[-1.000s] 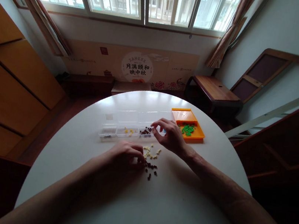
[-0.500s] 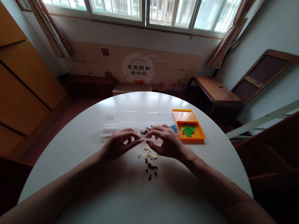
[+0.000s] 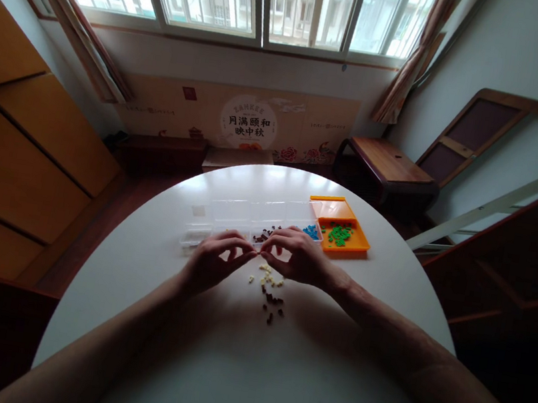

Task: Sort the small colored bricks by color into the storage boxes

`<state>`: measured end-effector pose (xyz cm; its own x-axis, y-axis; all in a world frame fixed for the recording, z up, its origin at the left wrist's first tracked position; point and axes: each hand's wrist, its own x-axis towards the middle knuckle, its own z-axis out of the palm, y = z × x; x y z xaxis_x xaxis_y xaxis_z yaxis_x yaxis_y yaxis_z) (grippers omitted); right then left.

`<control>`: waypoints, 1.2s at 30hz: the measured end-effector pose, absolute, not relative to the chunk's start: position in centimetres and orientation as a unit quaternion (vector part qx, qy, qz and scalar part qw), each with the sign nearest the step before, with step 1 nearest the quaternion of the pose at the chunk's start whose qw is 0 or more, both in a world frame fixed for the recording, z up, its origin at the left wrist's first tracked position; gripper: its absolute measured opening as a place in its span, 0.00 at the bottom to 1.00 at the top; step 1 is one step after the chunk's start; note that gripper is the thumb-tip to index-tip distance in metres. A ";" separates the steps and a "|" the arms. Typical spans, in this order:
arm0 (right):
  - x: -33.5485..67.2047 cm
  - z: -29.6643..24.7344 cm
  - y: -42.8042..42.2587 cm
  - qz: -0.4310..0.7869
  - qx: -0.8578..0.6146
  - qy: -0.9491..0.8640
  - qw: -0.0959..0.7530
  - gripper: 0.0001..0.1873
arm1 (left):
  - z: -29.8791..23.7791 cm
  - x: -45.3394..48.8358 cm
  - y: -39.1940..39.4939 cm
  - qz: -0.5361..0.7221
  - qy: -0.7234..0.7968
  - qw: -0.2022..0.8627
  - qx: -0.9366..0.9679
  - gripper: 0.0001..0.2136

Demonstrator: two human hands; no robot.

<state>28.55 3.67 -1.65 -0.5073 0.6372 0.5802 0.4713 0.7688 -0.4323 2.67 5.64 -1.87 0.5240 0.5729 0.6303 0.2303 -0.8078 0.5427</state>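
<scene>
My left hand [image 3: 219, 258] is closed in a pinch, its thumb and forefinger on a tiny brown piece that looks like a building brick and is mostly covered. From the other side, my right hand [image 3: 299, 254] pinches at the same spot, so the fingertips of both hands meet. Just below them lie loose cream bricks [image 3: 267, 275], and nearer me a scatter of dark brown bricks [image 3: 272, 299]. Behind the hands stands a clear plastic compartment box [image 3: 250, 211], partly hidden, with brown bricks [image 3: 262, 235] and blue bricks [image 3: 311, 231] in it.
At the right end of the clear box sits an orange tray [image 3: 357, 240] holding several green bricks [image 3: 339, 235]. Everything rests on a round white table [image 3: 243, 373]. A wooden stool [image 3: 391, 162] stands beyond the table, below the window.
My right hand has moved slightly left, and its fingertips have closed on the spot where my left hand holds the brown brick. My left hand has barely moved.
</scene>
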 end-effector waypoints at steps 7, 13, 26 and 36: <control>29.2 -2.3 4.6 0.081 -0.453 -0.778 0.428 0.04 | -1.5 2.6 5.2 0.387 0.204 0.207 0.875 0.03; 29.4 -2.4 4.9 0.093 -0.499 -0.754 0.417 0.01 | -2.8 2.7 4.9 0.263 0.130 0.207 0.933 0.05; 29.0 -2.0 4.3 0.103 -0.443 -0.781 0.428 0.03 | -2.4 3.5 4.6 0.315 0.165 0.298 0.886 0.07; 28.4 -1.7 3.4 0.096 -0.303 -0.849 0.422 0.03 | -1.8 3.3 5.2 0.406 0.316 0.407 0.755 0.12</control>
